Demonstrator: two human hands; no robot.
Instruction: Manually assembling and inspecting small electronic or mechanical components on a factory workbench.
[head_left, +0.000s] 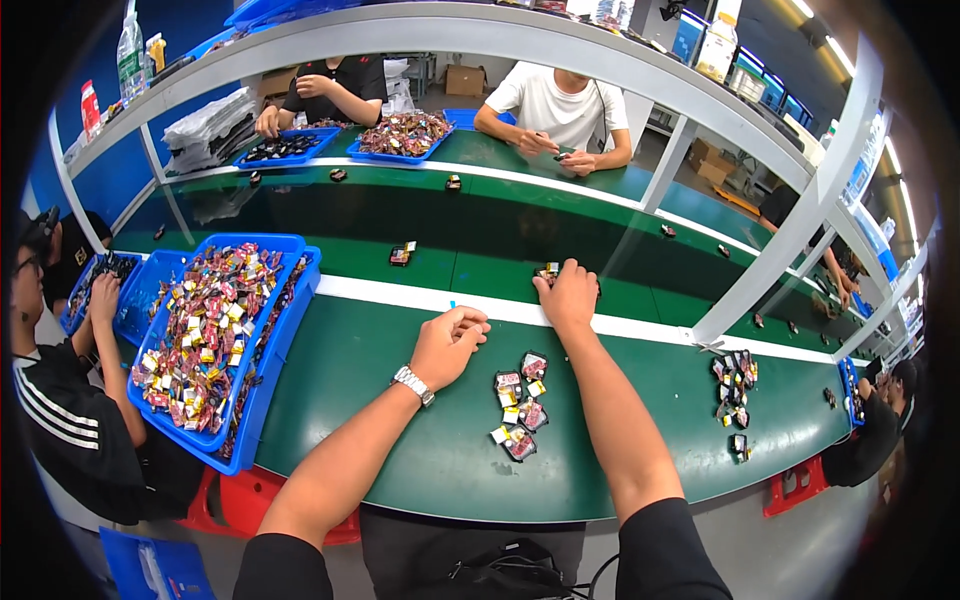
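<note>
My left hand (447, 348), with a silver watch (413, 385) on its wrist, hovers over the near edge of the green table. Its fingers are curled in; what they hold, if anything, is hidden. A tiny blue scrap (453, 304) shows just beyond them. My right hand (570, 297) reaches across the white strip, its fingers closed around a small black part with a yellow-and-white label (547, 271) on the conveyor belt. The hand covers most of that part. Between my forearms lies a loose cluster of similar black labelled parts (519, 405).
A blue tray (240, 455) heaped with labelled parts stands at my left. More parts (733, 385) lie to the right. Single parts (402, 253) are spread along the belt. A white frame post (790, 205) rises at right. Co-workers sit across and at both sides.
</note>
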